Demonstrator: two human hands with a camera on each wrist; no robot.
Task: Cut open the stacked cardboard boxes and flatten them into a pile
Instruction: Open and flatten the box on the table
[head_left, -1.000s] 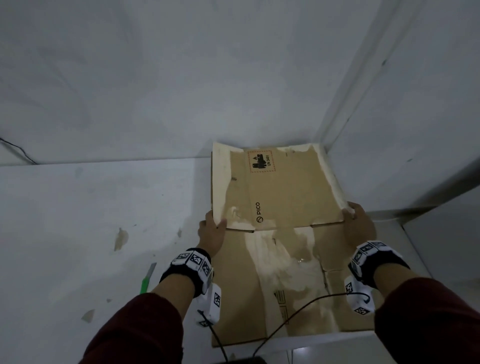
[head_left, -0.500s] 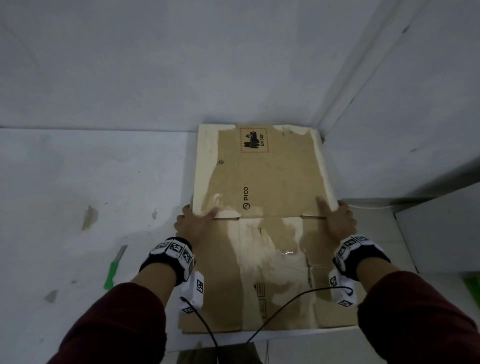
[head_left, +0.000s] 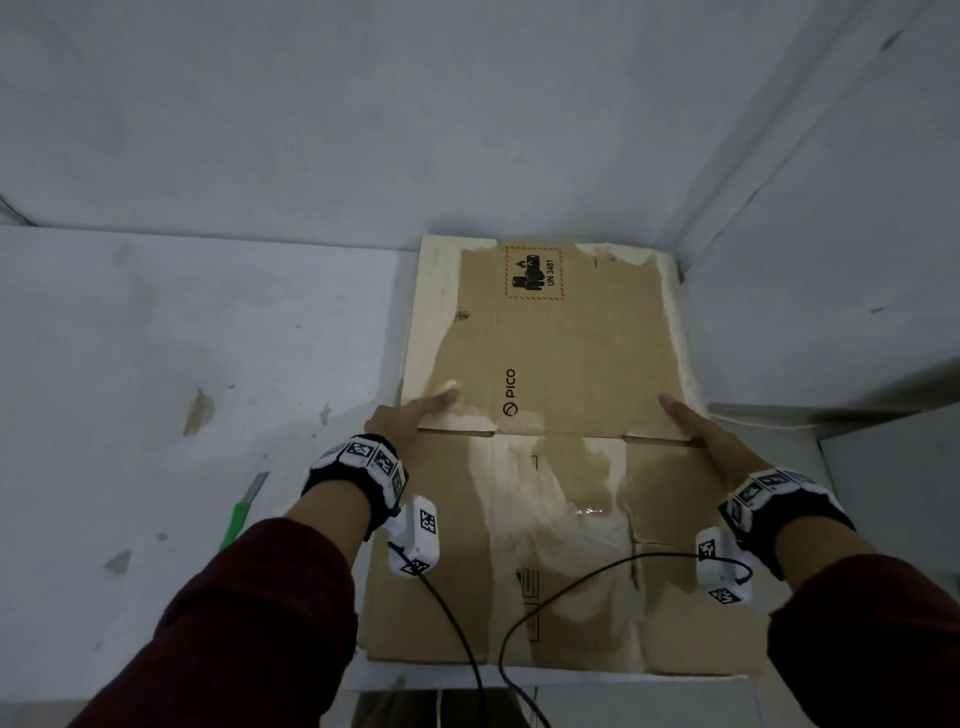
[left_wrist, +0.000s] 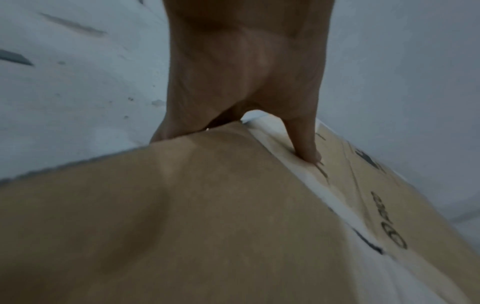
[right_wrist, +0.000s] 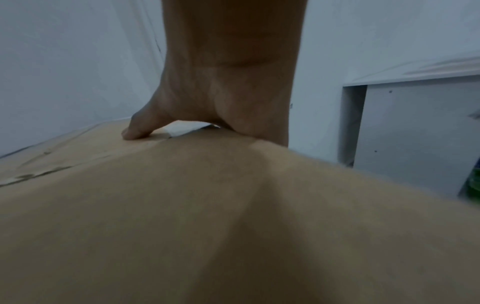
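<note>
The flattened brown cardboard box (head_left: 550, 457) lies on the white bench (head_left: 208, 364), long axis running away from the person. The left hand (head_left: 402, 418) and right hand (head_left: 693, 428) pinch its opposite side edges at mid-length, equally near.

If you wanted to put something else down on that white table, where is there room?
The widest bare patch is the table left of the cardboard, between the back wall and the green-handled knife. Nearer than the knife there is a smaller strip. The right corner is crowded: cardboard fills it almost to both walls, with the left hand and right hand on its edges.
</note>
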